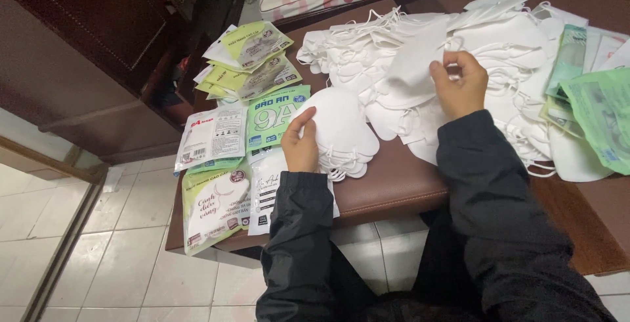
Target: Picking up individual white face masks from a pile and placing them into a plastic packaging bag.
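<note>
My left hand [300, 143] rests on a small stack of folded white face masks [343, 131] on the brown table [394, 184], fingers gripping its left edge. My right hand [461, 84] pinches a single white mask [412, 66] lifted from a large loose heap of white masks [505, 40] that covers the far half of the table. Both arms wear black sleeves.
Flat mask packets lie left of the stack: green ones [252, 59] at the back, a white-and-red one [213, 135], a green-and-white one [277, 117], others near the front edge [213, 207]. More green packets [600, 115] lie at the right. Dark wooden furniture [98, 40] stands left; tiled floor [98, 250] below.
</note>
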